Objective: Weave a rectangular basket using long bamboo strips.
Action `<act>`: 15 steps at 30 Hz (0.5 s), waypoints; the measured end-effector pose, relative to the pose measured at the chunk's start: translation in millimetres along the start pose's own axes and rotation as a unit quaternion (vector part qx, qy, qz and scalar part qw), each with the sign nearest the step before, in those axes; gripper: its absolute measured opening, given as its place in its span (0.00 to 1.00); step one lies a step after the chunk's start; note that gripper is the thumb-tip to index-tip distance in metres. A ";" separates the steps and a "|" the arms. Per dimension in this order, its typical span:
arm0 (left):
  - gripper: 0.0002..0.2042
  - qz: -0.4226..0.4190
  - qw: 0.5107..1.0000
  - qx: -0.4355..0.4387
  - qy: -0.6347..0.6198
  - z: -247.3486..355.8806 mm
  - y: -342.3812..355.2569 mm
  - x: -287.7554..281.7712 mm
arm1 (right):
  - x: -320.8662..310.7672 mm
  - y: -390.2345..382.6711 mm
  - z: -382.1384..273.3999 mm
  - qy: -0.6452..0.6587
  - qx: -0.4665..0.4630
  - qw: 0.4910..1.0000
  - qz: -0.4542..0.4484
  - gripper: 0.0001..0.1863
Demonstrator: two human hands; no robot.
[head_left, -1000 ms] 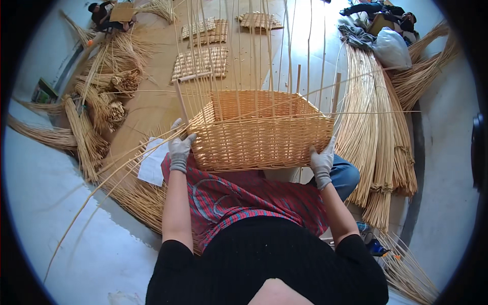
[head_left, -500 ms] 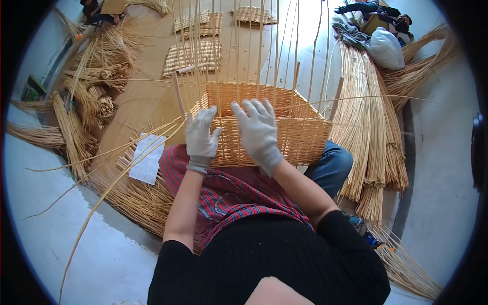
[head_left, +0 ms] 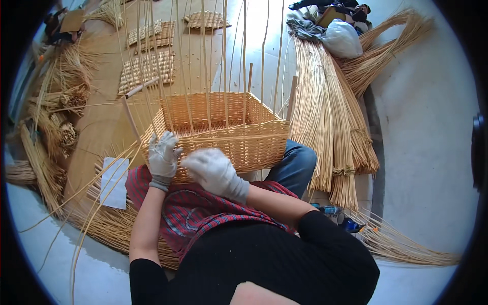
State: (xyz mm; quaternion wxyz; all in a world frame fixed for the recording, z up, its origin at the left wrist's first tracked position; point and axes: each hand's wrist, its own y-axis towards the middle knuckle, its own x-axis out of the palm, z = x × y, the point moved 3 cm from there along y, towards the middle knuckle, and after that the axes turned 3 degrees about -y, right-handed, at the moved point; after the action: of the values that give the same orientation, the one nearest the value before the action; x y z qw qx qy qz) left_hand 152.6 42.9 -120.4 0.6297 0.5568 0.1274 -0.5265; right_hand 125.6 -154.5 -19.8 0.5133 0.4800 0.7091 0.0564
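Note:
A rectangular woven wicker basket rests across my lap, with tall thin upright stakes rising from its walls. At its near left corner my left hand, in a pale work glove, has its fingers closed over the rim, around the base of a stake. My right hand, gloved the same way, is in front of the near wall. It looks curled into a fist and is blurred by motion; anything inside it is hidden. Long loose wicker rods trail from the left corner down toward the floor.
Bundles of rods lie at the left, and a long sheaf fans out at the right. Woven mats lie beyond the basket. A white sheet is beside my left knee. A white bag sits near another person at the far right.
The whole view has shifted, so the scene sits further left. My right hand has moved from the rim down and left, its spread fingers now curled. My left hand has closed on the corner.

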 end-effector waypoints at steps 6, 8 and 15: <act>0.12 -0.039 0.999 -0.025 0.015 8.9 9.7 4.7 | 20.5 -25.5 46.0 -0.032 0.136 0.989 0.046 0.11; 0.16 -0.030 0.999 -0.040 -0.014 5.3 6.0 -0.4 | 26.9 -29.9 44.2 0.008 0.175 0.984 0.045 0.08; 0.43 -0.108 0.988 -0.013 0.113 19.9 9.3 2.3 | 39.8 33.4 95.6 0.146 0.261 0.937 0.179 0.23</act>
State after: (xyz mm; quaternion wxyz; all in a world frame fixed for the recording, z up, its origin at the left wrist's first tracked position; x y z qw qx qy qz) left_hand 152.5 23.4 -109.9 0.5577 0.5875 0.2637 -0.5237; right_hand 220.7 -146.8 -72.1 0.2423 0.7022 0.6688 0.0298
